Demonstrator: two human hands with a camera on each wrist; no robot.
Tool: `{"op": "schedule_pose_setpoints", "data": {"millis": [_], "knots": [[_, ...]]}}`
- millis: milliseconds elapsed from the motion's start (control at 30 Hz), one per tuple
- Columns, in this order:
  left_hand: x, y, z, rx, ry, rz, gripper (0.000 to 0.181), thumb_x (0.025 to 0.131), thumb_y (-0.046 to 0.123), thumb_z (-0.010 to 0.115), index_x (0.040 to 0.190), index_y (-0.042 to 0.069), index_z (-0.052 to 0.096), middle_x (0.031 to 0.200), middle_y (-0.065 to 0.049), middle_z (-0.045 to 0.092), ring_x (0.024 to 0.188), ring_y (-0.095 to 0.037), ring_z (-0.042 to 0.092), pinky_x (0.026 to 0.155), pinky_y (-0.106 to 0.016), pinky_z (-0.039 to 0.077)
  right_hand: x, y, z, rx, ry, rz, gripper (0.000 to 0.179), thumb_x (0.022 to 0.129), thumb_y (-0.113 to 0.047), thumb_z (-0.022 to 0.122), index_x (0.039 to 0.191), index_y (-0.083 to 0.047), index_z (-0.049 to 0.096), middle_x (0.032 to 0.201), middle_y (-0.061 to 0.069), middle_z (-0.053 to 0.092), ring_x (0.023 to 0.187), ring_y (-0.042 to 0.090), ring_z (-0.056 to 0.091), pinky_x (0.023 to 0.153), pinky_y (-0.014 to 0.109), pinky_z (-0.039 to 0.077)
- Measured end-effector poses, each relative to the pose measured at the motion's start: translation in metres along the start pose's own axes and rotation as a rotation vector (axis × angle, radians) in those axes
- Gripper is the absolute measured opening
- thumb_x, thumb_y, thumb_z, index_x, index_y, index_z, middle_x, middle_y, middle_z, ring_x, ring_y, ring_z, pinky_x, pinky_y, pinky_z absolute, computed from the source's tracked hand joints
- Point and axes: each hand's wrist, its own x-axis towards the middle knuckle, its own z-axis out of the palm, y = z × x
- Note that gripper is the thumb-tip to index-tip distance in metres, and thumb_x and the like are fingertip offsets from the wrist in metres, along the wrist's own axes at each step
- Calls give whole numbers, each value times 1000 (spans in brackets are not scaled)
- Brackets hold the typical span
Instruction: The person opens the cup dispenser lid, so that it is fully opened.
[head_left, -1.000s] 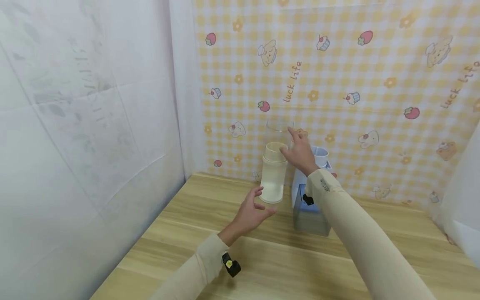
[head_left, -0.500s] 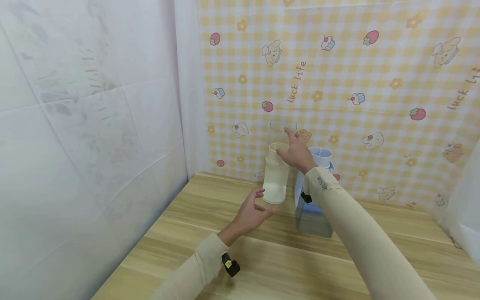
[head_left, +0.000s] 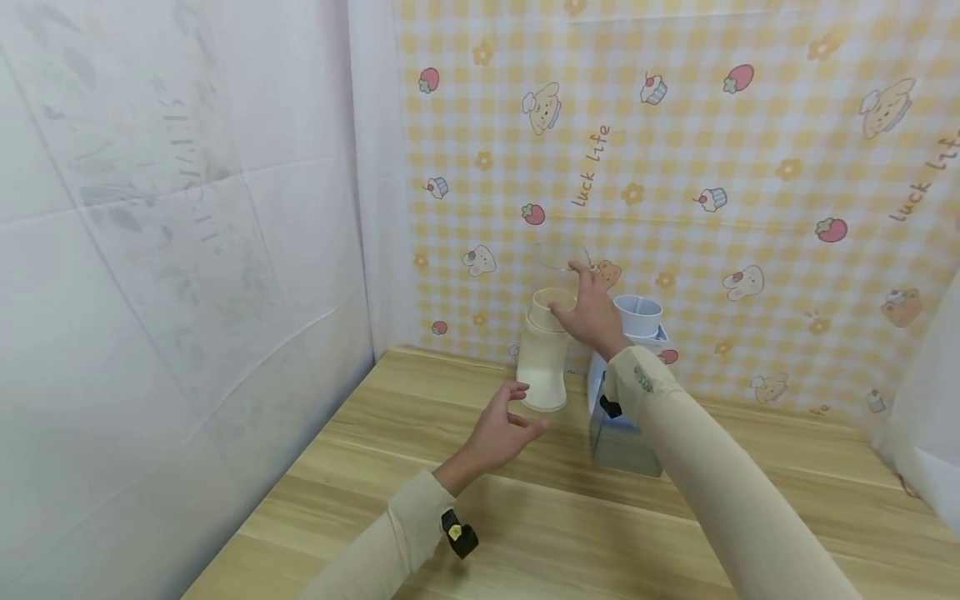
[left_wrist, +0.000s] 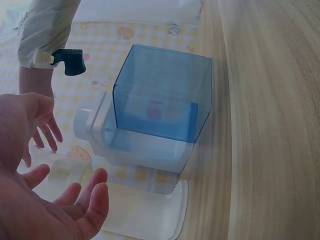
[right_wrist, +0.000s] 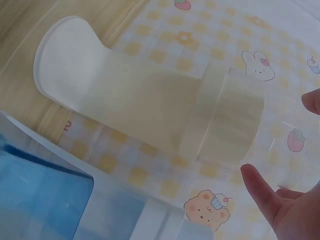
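Note:
In the head view a cream stand [head_left: 542,358] with a round collar on top and a flared foot stands at the back of the table. A clear plastic cylinder [head_left: 555,258], hard to make out, rises from its collar. My right hand [head_left: 588,312] grips the cylinder from the right, thumb [right_wrist: 262,192] near the collar in the right wrist view. My left hand [head_left: 495,429] is held low before the stand's foot, fingers apart and loosely bent, with nothing in them; in the left wrist view its fingertips overlap the cream stand [left_wrist: 145,210].
Right of the cream stand is a pale blue stand [head_left: 637,317] with a similar round collar. A see-through blue box [left_wrist: 165,92] sits on its foot. Behind is a checked cloth [head_left: 675,150], at left a white curtain [head_left: 187,250]. The wood-grain table [head_left: 540,533] runs to the front.
The right hand has come slightly down and left with the cylinder, and its thumb is lower by the collar. The cream stand tilts a little. The left hand has hardly moved.

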Motion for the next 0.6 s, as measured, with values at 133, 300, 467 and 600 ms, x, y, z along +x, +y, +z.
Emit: {"op": "schedule_pose_setpoints", "data": {"millis": [133,300,467,600], "knots": [[0,-1,-1,4,1,0,64,91,28,73,142,8,40,146,-21,41,103,-29,64,75,-37,57,-3,1,2,13,37,-20,81,90,-38,70,153,-13,26,153,22,33,121,46,51,92,59,46],[-1,-2,-2,4,5,-10,63,92,28,72,143,9,40,146,-20,41,103,-28,65,76,-38,57,-10,2,4,79,107,-50,81,87,-41,73,150,-10,32,147,22,39,115,43,55,90,57,48],[-3,-1,-3,10,9,-6,62,93,27,71,142,8,40,145,-20,42,104,-27,65,76,-37,57,-17,7,8,196,172,-79,87,82,-45,79,146,-9,34,140,23,44,120,43,53,91,56,48],[-4,0,-4,17,6,1,62,93,27,71,143,8,40,145,-20,41,104,-28,64,76,-36,57,-19,9,12,284,213,-80,94,76,-48,84,143,-7,32,140,22,45,124,42,50,98,54,45]]}}
